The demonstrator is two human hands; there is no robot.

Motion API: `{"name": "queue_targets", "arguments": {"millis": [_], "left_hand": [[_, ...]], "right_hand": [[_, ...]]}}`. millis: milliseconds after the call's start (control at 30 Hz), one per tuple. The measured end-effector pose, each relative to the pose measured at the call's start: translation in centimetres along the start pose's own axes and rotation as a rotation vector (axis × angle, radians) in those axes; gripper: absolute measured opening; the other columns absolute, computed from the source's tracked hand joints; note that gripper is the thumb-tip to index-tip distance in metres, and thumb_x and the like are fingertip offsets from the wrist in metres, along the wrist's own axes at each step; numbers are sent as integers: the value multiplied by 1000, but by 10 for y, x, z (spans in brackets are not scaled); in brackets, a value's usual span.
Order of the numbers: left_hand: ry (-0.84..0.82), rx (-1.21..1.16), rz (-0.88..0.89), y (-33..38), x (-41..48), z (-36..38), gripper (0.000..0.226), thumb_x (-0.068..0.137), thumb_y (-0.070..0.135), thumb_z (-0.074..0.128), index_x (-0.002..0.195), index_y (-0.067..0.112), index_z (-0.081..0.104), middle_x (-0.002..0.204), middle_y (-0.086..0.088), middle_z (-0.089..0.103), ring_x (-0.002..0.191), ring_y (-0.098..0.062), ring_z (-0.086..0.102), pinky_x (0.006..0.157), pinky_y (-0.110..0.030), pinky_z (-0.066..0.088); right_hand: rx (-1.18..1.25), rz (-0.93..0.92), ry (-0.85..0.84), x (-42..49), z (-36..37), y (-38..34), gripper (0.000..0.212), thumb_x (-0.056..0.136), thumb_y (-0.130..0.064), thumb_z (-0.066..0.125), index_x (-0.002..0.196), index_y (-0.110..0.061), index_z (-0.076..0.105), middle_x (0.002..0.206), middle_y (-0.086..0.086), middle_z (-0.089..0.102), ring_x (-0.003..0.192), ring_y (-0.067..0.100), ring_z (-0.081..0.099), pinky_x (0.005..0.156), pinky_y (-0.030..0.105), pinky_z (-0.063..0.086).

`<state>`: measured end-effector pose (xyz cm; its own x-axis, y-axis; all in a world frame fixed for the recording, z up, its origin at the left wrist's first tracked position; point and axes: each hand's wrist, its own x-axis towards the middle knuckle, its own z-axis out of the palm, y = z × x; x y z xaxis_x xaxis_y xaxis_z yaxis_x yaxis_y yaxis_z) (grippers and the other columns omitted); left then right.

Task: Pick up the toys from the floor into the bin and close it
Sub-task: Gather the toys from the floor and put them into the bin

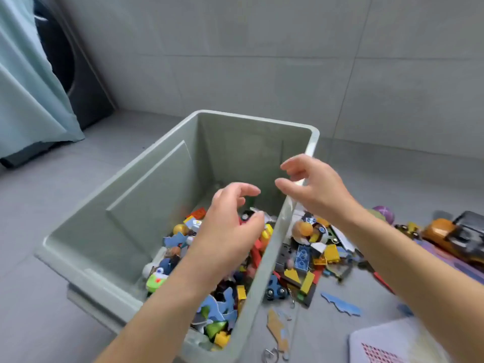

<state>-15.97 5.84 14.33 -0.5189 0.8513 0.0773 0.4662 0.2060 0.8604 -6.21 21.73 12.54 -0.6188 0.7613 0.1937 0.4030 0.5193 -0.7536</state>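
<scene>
A pale green plastic bin (146, 195) stands open on the grey floor, with several small toys and bricks (180, 247) heaped on its bottom. My left hand (225, 231) hovers inside the bin over the heap, fingers curled apart and holding nothing. My right hand (311, 189) hangs over the bin's right rim, fingers spread and empty. To the right of the bin a pile of loose toys (311, 255) lies on the floor: a blue brick (302, 258), yellow pieces, an orange toy car (442, 231) and a purple ball (383, 213). No lid can be identified.
A grey tiled wall rises behind the bin. At the far left a teal curtain (26, 100) hangs in front of a dark appliance (78, 82). A white basket-like thing with a red grid (392, 344) sits at the lower right. Flat blue puzzle pieces (340, 303) lie on the floor.
</scene>
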Motion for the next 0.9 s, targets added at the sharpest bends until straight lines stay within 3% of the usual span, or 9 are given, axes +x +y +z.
{"name": "queue_targets", "arguments": {"millis": [100, 167, 233, 333, 433, 567, 667, 767, 900], "left_hand": [[-182, -185, 244, 38, -50, 70, 46, 83, 19, 56, 125, 31, 41, 126, 14, 41, 120, 6, 39, 100, -14, 34], [-459, -165, 175, 35, -78, 122, 60, 84, 22, 56, 136, 31, 26, 135, 17, 24, 130, 3, 27, 108, -18, 25], [-650, 31, -42, 1, -88, 163, 70, 87, 24, 53, 143, 29, 12, 143, 17, 8, 140, -10, 13, 114, -30, 18], [-813, 605, -270, -77, -85, 189, 80, 88, 11, 51, 149, 20, 0, 157, -6, -9, 143, -37, 2, 114, -47, 18], [-776, 1011, -350, -132, -80, 185, 78, 90, 29, 56, 148, 8, 7, 153, -22, 5, 135, -42, 23, 107, -42, 32], [-664, 1021, -397, -161, -72, 184, 74, 86, 54, 51, 135, 3, 31, 132, -12, 41, 119, -24, 48, 95, -31, 43], [-669, 1009, -405, -172, -67, 188, 59, 86, 42, 54, 128, 5, 37, 128, -9, 49, 117, -23, 52, 92, -29, 44], [-721, 943, -318, -177, -68, 190, 30, 90, 17, 48, 119, 7, 43, 124, -9, 51, 115, -25, 52, 90, -30, 43], [-736, 885, -221, -175, -70, 187, 28, 85, 1, 43, 112, 6, 44, 120, -12, 48, 111, -29, 47, 88, -34, 40]], "right_hand": [[-59, 181, 85, -9, -28, 58, 25, 82, -29, 66, 103, -18, 61, 96, 6, 67, 82, 20, 62, 77, 31, 48], [-206, 301, -36, -30, -29, 99, 31, 83, -31, 65, 109, -16, 59, 103, 6, 67, 89, 20, 62, 78, 30, 48], [-328, 373, -262, -63, -19, 132, 41, 83, -36, 65, 118, -17, 54, 112, 4, 62, 96, 20, 60, 80, 32, 49], [-549, 347, -590, -109, 3, 169, 53, 83, -40, 63, 128, -20, 43, 124, 5, 52, 104, 22, 55, 79, 33, 48], [-777, 264, -725, -137, 22, 190, 48, 85, -36, 61, 126, -19, 42, 121, 7, 47, 103, 27, 56, 71, 36, 49], [-771, 341, -632, -145, 41, 209, 35, 89, -32, 55, 118, -16, 46, 117, 7, 49, 105, 27, 54, 69, 36, 44], [-615, 461, -475, -153, 53, 225, 39, 87, -39, 57, 119, -19, 47, 119, 3, 47, 110, 23, 47, 78, 33, 45], [-676, 360, -481, -161, 64, 234, 28, 91, -36, 52, 112, -17, 48, 116, 4, 48, 107, 22, 45, 74, 31, 40], [-594, 376, -492, -155, 64, 235, 15, 91, -27, 52, 101, -18, 44, 110, 3, 53, 99, 24, 49, 71, 33, 38]]}}
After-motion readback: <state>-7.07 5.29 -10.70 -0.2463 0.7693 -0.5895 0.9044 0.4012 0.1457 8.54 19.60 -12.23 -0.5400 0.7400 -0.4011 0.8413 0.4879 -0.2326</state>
